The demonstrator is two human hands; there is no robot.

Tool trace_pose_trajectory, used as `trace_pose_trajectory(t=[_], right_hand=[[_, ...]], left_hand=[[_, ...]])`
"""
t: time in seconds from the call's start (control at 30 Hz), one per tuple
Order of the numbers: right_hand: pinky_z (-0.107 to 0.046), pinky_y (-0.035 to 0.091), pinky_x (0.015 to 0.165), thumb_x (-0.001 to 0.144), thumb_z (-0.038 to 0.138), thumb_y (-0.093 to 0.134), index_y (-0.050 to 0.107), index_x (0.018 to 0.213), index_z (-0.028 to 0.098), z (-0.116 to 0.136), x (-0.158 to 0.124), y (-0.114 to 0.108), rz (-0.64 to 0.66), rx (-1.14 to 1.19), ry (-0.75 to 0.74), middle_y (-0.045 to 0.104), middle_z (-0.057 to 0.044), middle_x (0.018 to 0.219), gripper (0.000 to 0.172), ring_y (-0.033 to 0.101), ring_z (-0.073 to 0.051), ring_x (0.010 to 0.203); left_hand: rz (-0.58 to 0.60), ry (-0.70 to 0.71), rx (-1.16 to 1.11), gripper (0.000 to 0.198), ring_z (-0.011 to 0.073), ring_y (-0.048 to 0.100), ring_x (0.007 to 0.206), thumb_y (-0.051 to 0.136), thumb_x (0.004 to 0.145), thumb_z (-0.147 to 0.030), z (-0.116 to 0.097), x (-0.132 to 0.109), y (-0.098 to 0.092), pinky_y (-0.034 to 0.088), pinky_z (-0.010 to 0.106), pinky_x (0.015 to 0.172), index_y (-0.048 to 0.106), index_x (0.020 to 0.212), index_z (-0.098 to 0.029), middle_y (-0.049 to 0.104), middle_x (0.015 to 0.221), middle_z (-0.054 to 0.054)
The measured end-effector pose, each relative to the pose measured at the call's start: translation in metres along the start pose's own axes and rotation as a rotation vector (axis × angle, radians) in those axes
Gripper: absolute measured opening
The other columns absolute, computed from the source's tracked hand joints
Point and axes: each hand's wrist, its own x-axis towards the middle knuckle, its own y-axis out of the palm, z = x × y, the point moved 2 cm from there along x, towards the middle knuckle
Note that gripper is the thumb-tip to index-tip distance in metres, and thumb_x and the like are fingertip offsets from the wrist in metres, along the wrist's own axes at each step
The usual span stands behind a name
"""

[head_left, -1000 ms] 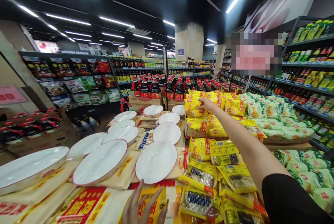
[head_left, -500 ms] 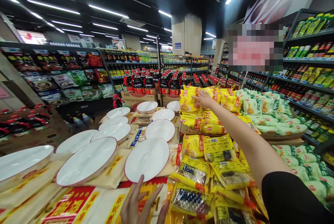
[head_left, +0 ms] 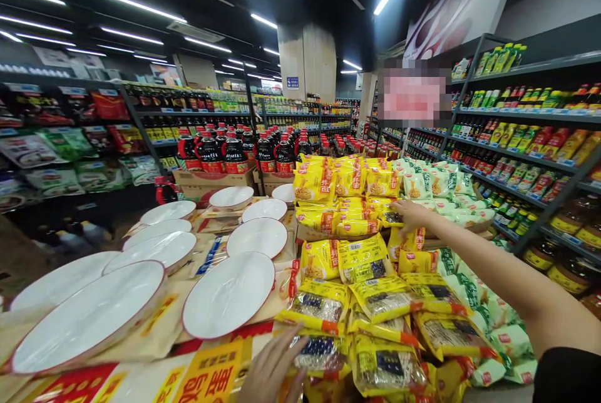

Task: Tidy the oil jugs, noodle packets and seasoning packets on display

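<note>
My right hand (head_left: 413,215) is stretched out over the display. Its fingers are closed on the edge of a yellow noodle packet (head_left: 389,213) with a dark window, at the right side of the upper yellow stack. The fingers partly hide the packet's edge. My left hand (head_left: 277,362) is low in the view with its fingers apart, holding nothing. It is beside the front yellow noodle packets (head_left: 322,351) and over a white, red and yellow bag (head_left: 211,370). More yellow packets (head_left: 314,181) stand upright at the back of the stack.
White oval dishes (head_left: 230,293) with red rims rest on pale bags to the left. Green-and-white packets (head_left: 504,334) are piled on the right. Dark bottles (head_left: 235,153) with red caps stand behind on cartons. Stocked shelves (head_left: 526,109) line the right side.
My right hand has moved from the top of the back yellow packets, right and lower, to a packet at the stack's side. The view has turned right. My left hand is nearer the front packets.
</note>
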Motion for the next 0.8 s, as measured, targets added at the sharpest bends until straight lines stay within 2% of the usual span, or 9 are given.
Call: trace_pose_trajectory(t=[0.07,0.13,0.23,0.3,0.4,0.5,0.57,0.67,0.8], right_hand=[[-0.045,0.049,0.1,0.062,0.044,0.09,0.048,0.148,0.016,-0.005,-0.003,0.005,-0.072,-0.025,-0.036,0.054,-0.021,0.144,0.1,0.055,-0.041,0.128],[-0.041,0.051,0.093,0.071,0.044,0.084,0.054,0.14,0.017,-0.013,-0.004,-0.003,-0.085,0.044,-0.05,0.064,-0.018,0.132,0.08,0.063,-0.036,0.115],[-0.036,0.051,0.089,0.081,0.047,0.075,0.057,0.131,0.019,-0.028,-0.001,-0.024,-0.185,0.231,-0.032,0.067,-0.013,0.127,0.06,0.065,-0.03,0.109],[-0.037,0.05,0.092,0.086,0.049,0.069,0.059,0.129,0.019,-0.036,0.003,-0.035,-0.291,0.276,0.046,0.067,-0.012,0.128,0.053,0.064,-0.03,0.113],[-0.044,0.045,0.102,0.095,0.051,0.058,0.06,0.134,0.019,-0.039,0.011,-0.039,-0.358,0.201,0.188,0.066,-0.015,0.131,0.051,0.06,-0.035,0.121],[-0.054,0.031,0.114,0.101,0.048,0.048,0.058,0.14,0.018,-0.033,0.022,-0.038,-0.369,0.146,0.22,0.065,-0.016,0.134,0.05,0.054,-0.037,0.129],[-0.057,0.025,0.116,0.102,0.047,0.045,0.059,0.138,0.017,-0.03,0.029,-0.04,-0.372,0.147,0.219,0.066,-0.017,0.131,0.049,0.055,-0.037,0.127],[-0.055,0.033,0.112,0.102,0.052,0.046,0.061,0.136,0.016,-0.028,0.041,-0.053,-0.375,0.17,0.24,0.07,-0.017,0.122,0.052,0.062,-0.036,0.116],[-0.053,0.035,0.11,0.103,0.057,0.038,0.054,0.145,0.018,-0.017,0.064,-0.086,-0.497,0.222,0.249,0.061,-0.017,0.139,0.059,0.056,-0.038,0.127]], left_hand=[[0.071,0.095,0.13,0.042,0.0251,0.063,0.125,0.057,0.095,-0.026,0.001,-0.003,0.015,0.061,0.034,0.092,0.058,0.137,-0.026,0.06,0.142,0.006],[0.114,0.129,0.198,0.041,0.0241,0.064,0.123,0.053,0.096,-0.023,0.002,-0.007,0.026,0.062,0.033,0.09,0.06,0.137,-0.024,0.058,0.145,0.009],[0.135,0.135,0.203,0.041,0.0215,0.064,0.123,0.049,0.098,-0.022,0.0,-0.014,0.035,0.061,0.031,0.092,0.06,0.138,-0.021,0.057,0.144,0.014],[0.112,0.096,0.193,0.039,0.0217,0.062,0.126,0.046,0.1,-0.022,-0.001,-0.018,0.039,0.06,0.033,0.093,0.061,0.136,-0.022,0.056,0.145,0.014],[0.09,0.045,0.182,0.038,0.0234,0.061,0.128,0.043,0.101,-0.022,0.001,-0.023,0.044,0.06,0.037,0.095,0.063,0.134,-0.023,0.055,0.147,0.014],[0.127,0.102,0.195,0.041,0.023,0.061,0.127,0.046,0.099,-0.021,0.005,-0.026,0.047,0.06,0.035,0.094,0.06,0.138,-0.024,0.055,0.146,0.013],[0.142,0.135,0.215,0.044,0.0214,0.061,0.127,0.048,0.098,-0.021,0.006,-0.028,0.047,0.06,0.032,0.093,0.057,0.141,-0.025,0.057,0.145,0.011],[0.147,0.06,0.236,0.046,0.0201,0.059,0.129,0.047,0.098,-0.019,0.003,-0.031,0.049,0.059,0.033,0.095,0.056,0.142,-0.028,0.057,0.145,0.009],[0.12,0.001,0.232,0.042,0.0191,0.058,0.13,0.042,0.101,-0.019,-0.003,-0.032,0.053,0.058,0.035,0.096,0.058,0.139,-0.026,0.059,0.144,0.008]])
